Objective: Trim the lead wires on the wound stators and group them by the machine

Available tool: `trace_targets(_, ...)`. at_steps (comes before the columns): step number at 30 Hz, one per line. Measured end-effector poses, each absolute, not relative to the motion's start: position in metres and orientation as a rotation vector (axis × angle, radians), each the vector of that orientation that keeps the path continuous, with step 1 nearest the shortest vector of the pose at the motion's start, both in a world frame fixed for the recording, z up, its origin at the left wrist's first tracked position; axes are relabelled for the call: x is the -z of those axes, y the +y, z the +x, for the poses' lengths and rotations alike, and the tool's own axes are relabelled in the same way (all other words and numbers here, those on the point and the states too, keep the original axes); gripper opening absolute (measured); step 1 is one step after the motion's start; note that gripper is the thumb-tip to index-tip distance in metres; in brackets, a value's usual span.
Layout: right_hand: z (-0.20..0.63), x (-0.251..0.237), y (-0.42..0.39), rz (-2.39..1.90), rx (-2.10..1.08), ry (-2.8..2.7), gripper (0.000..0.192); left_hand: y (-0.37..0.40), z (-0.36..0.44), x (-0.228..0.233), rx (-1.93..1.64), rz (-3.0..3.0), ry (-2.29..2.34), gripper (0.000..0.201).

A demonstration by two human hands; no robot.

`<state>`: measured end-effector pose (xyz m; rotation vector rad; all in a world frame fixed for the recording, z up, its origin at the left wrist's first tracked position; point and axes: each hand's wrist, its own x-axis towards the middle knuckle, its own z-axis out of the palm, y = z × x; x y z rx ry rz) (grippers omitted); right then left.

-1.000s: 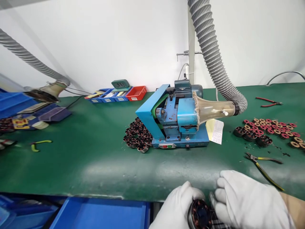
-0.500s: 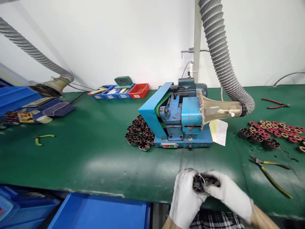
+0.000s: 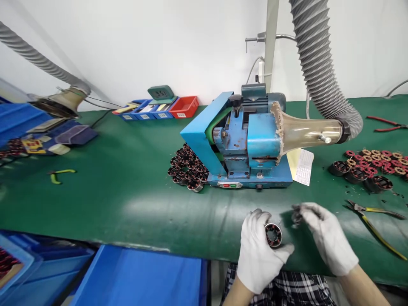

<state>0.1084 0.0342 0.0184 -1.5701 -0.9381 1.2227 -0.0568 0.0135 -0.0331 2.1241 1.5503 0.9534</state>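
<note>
My left hand (image 3: 259,250), in a white glove, is closed around a motor stator (image 3: 273,235). The stator is a round metal ring with dark, copper-coloured windings inside, its open face turned up towards me. To its right, apart from it, hovers my right hand (image 3: 328,238) over the bench, also white-gloved. The fingertip area of that glove is dark and blurred, so whether anything is pinched there is unclear. A thin wire end seems to stick out near the top of the stator.
A blue belt-driven machine (image 3: 247,144) with a suction funnel (image 3: 306,129) stands ahead. Several stators (image 3: 188,168) are piled at its left. Larger stators (image 3: 356,174) and red and tan cores lie right, above yellow-handled pliers (image 3: 376,225). A blue bin (image 3: 143,276) sits below the bench edge.
My right hand has drawn away from the stator to the right and slightly up. My left hand still holds the stator, tilted more face-up. The camera view has shifted.
</note>
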Motion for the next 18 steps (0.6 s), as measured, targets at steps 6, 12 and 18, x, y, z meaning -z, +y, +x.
trace_targets(6, 0.072, -0.002, 0.024, -1.647, -1.199, -1.403, 0.013, 0.021, -0.078, 0.038, -0.736, 2.054, 1.283, 0.074)
trace_targets(12, 0.091, 0.01, 0.024, -1.469, -1.244, -0.89, 0.031, 0.017, -0.065, 0.037, -0.843, 2.035, 1.436, 0.066)
trace_targets(18, 0.1, 0.003, 0.022, -1.532, -1.371, -1.171, 0.029, 0.024, -0.079, 0.033, -0.731, 2.066, 1.166, 0.096)
